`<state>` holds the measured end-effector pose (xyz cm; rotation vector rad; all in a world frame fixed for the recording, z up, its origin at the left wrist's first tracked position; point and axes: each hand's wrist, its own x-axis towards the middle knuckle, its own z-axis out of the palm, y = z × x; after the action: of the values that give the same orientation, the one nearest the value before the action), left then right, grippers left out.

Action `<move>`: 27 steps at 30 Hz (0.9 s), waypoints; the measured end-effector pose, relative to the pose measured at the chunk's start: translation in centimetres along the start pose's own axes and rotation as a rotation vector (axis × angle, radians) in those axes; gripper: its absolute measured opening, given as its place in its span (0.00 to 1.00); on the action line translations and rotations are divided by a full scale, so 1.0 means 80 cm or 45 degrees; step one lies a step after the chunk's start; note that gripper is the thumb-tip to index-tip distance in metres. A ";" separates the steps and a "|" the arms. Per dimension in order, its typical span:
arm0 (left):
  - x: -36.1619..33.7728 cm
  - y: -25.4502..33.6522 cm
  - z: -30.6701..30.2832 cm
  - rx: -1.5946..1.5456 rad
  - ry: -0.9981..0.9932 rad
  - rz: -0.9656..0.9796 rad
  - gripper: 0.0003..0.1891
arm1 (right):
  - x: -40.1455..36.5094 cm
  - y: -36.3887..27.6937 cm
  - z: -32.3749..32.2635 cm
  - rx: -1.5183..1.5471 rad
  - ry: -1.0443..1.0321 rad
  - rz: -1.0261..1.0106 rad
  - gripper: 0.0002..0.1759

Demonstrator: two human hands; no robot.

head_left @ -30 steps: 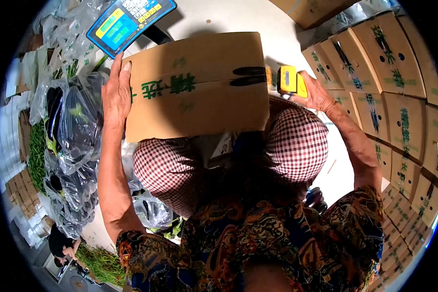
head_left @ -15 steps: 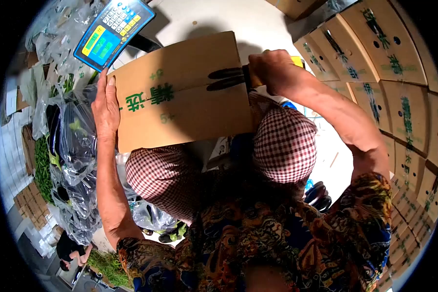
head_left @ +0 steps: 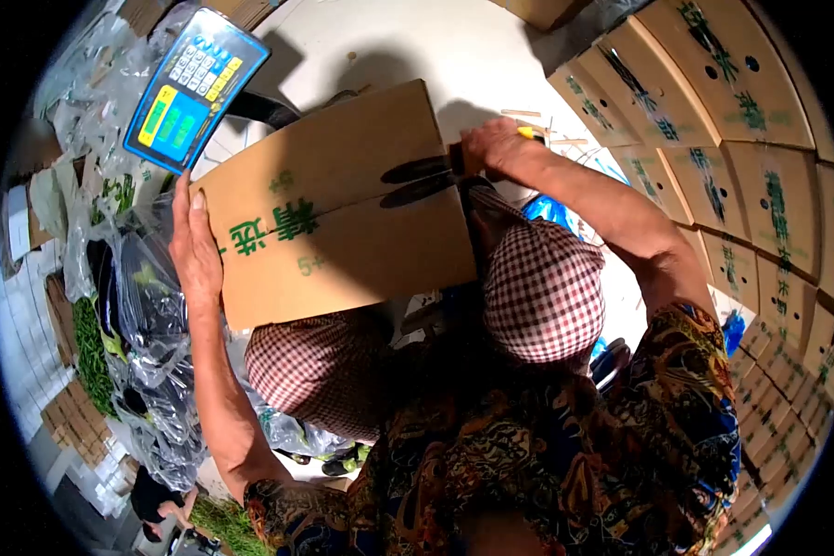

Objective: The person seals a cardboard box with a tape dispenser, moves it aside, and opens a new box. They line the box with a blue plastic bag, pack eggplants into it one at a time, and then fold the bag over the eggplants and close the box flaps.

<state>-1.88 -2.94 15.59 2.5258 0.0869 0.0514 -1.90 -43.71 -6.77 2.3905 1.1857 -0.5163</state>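
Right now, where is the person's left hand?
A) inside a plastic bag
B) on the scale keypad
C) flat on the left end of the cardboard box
C: the left hand lies flat against the left end of the cardboard box, just below the scale.

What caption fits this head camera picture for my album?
Cardboard box on the lap: left hand flat on one end, right hand gripping a yellow tool at the other.

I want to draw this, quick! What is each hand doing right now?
Left hand: open, flat against the cardboard box.
Right hand: closed on a yellow tool.
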 end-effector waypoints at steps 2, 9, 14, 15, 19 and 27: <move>0.002 -0.011 0.004 -0.074 -0.020 0.051 0.26 | -0.024 0.016 -0.009 0.349 -0.188 0.371 0.23; 0.002 -0.003 0.008 -0.151 -0.013 0.022 0.26 | -0.033 0.042 0.037 0.949 -0.116 1.011 0.28; 0.000 0.000 0.009 -0.141 -0.007 -0.006 0.27 | -0.019 0.015 0.072 1.124 0.051 1.294 0.39; 0.001 0.000 0.009 -0.138 -0.008 -0.014 0.27 | -0.018 0.011 0.068 0.998 0.236 1.336 0.41; 0.004 -0.001 0.010 -0.155 -0.016 -0.018 0.29 | -0.011 0.018 -0.028 1.990 0.915 1.192 0.31; 0.004 -0.003 0.008 -0.100 -0.005 -0.062 0.28 | 0.028 -0.065 -0.128 1.748 1.495 0.651 0.24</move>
<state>-1.52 -3.08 14.97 2.4441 0.1419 0.0299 -3.40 -34.10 -0.33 4.2688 0.3094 0.6183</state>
